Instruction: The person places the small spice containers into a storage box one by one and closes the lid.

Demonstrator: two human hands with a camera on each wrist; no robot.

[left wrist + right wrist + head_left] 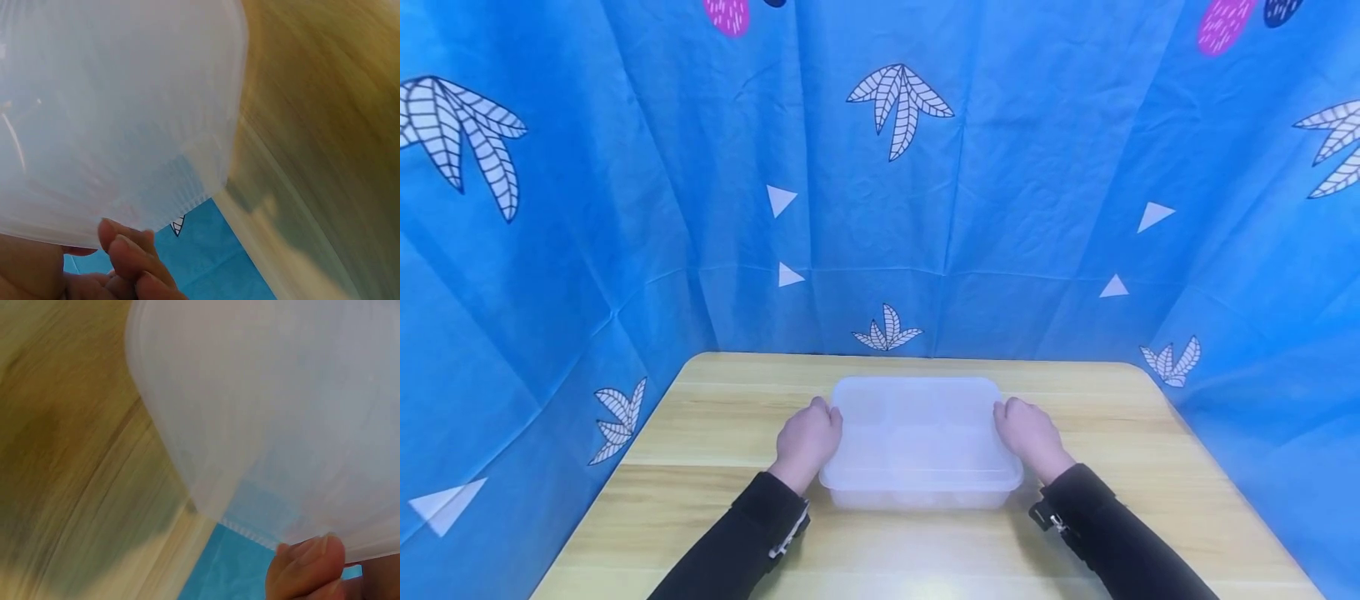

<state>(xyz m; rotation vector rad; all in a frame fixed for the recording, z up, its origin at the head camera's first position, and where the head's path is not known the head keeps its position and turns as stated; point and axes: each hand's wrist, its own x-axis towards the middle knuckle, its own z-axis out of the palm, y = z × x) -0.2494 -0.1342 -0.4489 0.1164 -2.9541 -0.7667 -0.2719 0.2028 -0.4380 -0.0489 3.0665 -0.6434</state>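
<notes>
A translucent white plastic storage box (pixel 921 433) with a rounded rectangular lid is over the middle of the table. Pale shapes show faintly through its front wall, too blurred to name. My left hand (pixel 808 442) grips the rim at the left side, thumb on top. On the opposite side, my right hand (pixel 1030 433) holds the rim the same way. The left wrist view shows curled fingers (pixel 128 250) under the edge of the box (pixel 125 112). Fingertips (pixel 312 556) also press under the rim in the right wrist view. Whether the base touches the table cannot be told.
The light wooden table (pixel 715 517) has rounded far corners. A blue curtain (pixel 880 208) with white leaf and triangle prints hangs behind it and along both sides. Dark sleeves (pixel 737 533) with wrist straps reach in from the front edge.
</notes>
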